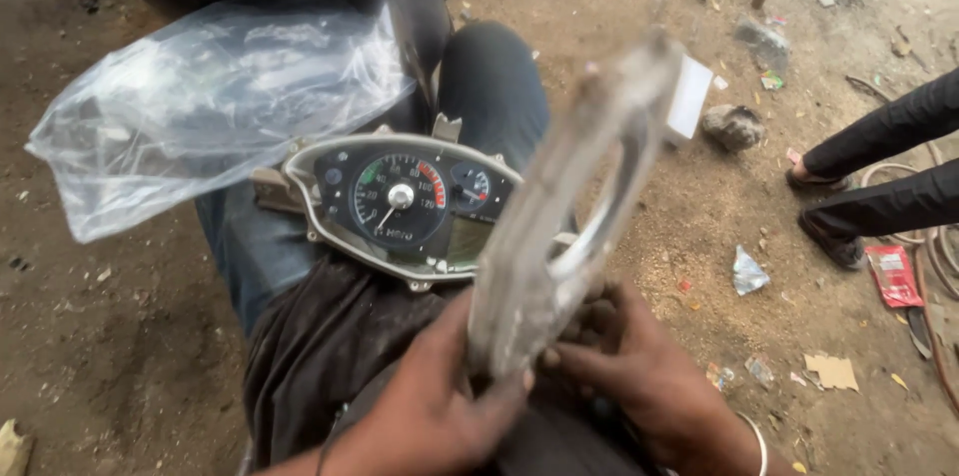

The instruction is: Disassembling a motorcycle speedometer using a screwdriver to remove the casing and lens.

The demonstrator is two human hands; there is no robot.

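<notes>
Down on the dirt floor (120, 356), the person sits with a speedometer cluster (400, 211) resting across their lap. Both hands close around the lower end of a dusty clear cover (569, 206), held upright above the cluster: left hand (440, 406) in front, right hand (639, 376) behind. A plastic bag (200, 106) lies beside the knee. The grip looks low, so the cover could tip, or the unheld cluster slide off.
</notes>
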